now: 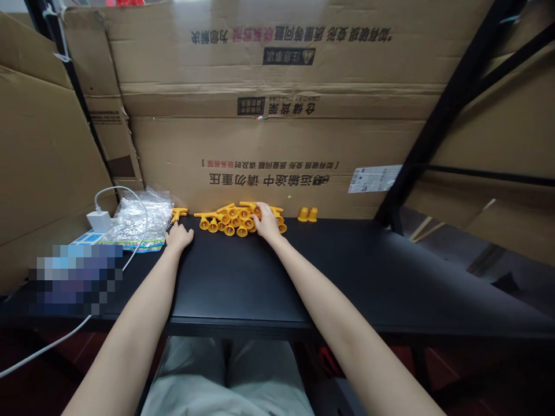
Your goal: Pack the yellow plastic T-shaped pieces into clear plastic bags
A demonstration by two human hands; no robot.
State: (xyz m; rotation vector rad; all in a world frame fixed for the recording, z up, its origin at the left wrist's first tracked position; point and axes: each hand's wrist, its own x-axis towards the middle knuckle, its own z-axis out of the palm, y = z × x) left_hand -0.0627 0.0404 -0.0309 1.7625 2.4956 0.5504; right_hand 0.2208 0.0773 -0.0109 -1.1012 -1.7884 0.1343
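My right hand [266, 222] touches piled yellow pieces [234, 221], twelve o'clock; my left hand [178, 236] lies beside a yellow branched piece [179, 212], eleven o'clock (from afar, I cannot tell either grip's closure).

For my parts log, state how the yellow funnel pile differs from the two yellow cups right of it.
The yellow funnel pile holds many pieces; the two yellow cups are a pair. The right hand touches the pile; no hand touches the cups. Many funnel mouths face the camera; the cups stand wide rims down. Both are yellow.
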